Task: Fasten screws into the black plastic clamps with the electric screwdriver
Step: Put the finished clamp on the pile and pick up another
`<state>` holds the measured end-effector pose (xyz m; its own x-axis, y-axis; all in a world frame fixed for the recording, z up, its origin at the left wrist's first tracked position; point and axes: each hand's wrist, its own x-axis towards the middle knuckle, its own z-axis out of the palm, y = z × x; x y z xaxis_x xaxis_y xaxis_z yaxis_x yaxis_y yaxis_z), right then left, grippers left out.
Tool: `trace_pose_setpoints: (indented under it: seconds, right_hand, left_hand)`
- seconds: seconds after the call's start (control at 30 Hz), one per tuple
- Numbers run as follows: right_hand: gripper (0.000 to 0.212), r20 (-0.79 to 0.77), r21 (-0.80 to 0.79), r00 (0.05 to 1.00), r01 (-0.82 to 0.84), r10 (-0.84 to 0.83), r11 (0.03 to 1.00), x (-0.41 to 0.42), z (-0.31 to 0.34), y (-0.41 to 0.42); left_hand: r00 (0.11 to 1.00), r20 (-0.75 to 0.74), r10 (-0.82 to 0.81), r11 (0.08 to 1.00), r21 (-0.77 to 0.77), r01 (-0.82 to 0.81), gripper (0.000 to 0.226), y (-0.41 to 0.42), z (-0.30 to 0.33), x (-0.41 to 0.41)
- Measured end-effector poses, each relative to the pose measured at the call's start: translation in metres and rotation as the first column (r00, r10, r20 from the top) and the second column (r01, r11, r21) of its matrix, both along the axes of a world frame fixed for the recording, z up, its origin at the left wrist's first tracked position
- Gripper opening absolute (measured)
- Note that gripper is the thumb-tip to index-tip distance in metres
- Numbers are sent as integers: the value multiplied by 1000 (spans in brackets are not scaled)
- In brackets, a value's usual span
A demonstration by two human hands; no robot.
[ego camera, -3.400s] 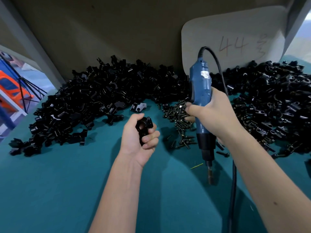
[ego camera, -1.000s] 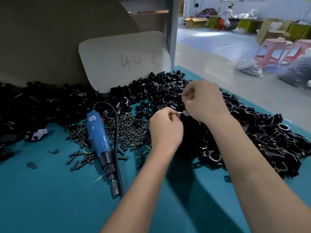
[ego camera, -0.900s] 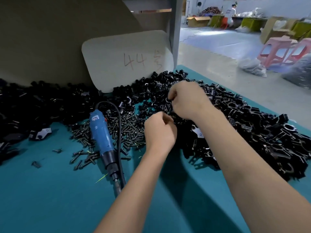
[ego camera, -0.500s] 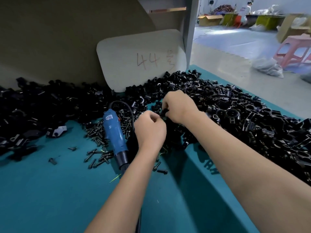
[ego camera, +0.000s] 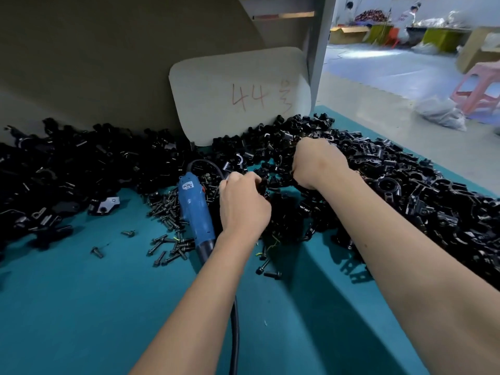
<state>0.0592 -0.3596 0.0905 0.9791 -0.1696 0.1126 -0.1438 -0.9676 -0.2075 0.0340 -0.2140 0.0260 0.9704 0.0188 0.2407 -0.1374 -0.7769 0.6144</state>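
The left hand (ego camera: pixel 243 204) is curled around a black clamp (ego camera: pixel 262 185), only its edge showing. The right hand (ego camera: pixel 318 163) digs, fingers bent, into the right-hand clamp pile (ego camera: pixel 405 190); its hold cannot be told. The blue electric screwdriver (ego camera: pixel 194 209) lies on the tabletop (ego camera: pixel 81 307) among loose screws (ego camera: pixel 167 207), its tip hidden behind the left forearm.

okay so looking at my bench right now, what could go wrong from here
The left forearm lies across the electric screwdriver and its cord, so pulling back could drag it. Loose screws near the arm could get swept off the green mat. The right hand digs among the clamps and could spill some.
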Motion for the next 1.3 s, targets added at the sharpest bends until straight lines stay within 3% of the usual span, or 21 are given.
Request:
trace_pose_setpoints:
  seconds: [0.07, 0.17, 0.27, 0.33, 0.43, 0.6, 0.73, 0.87, 1.07, 1.3]
  right_hand:
    - [16, 32, -61, 999, 36, -34, 997, -4, -2, 3]
    - [31, 57, -27, 994, -93, 95, 995, -1, -2, 11]
    - [29, -150, 33, 961, -232, 234, 972, 3, -5, 23]
    - [10, -331, -60, 908, -294, 259, 954, 4, -9, 31]
    - [15, -422, -151, 875, -325, 237, 933, 2, -13, 33]
    - [5, -289, -49, 933, -239, 215, 970, -3, -14, 19]
    - [18, -93, 210, 976, -172, 195, 963, -1, -7, 6]
    - [9, 68, 403, 993, -119, 100, 907, 3, -1, -7]
    - [21, 5, 416, 983, -168, 182, 894, 3, -12, 3]
    - [23, 167, 499, 985, -128, 50, 857, 2, -25, 13]
  left_hand:
    - [999, -18, -51, 992, 114, 52, 45, -1, -3, 7]
    - [997, 20, -71, 985, 156, 67, 33, -4, -3, 14]
    - [998, -18, -60, 988, 144, 62, 22, -6, 3, 17]
    - [996, -63, -58, 992, 112, 65, 21, -5, 6, 15]
    - [996, -50, -71, 990, 116, 77, 29, -2, 5, 13]
    - [997, -70, -20, 1000, -6, 20, 23, 5, 3, 13]
    - [999, -14, 40, 987, -156, -42, 16, 7, 6, 12]
    - [999, -40, 21, 960, -278, -31, 16, 11, 12, 12]
    - [995, -99, -9, 920, -391, -30, 16, 12, 19, 10]
    - [985, -167, -39, 907, -419, -35, 14, 14, 17, 8]
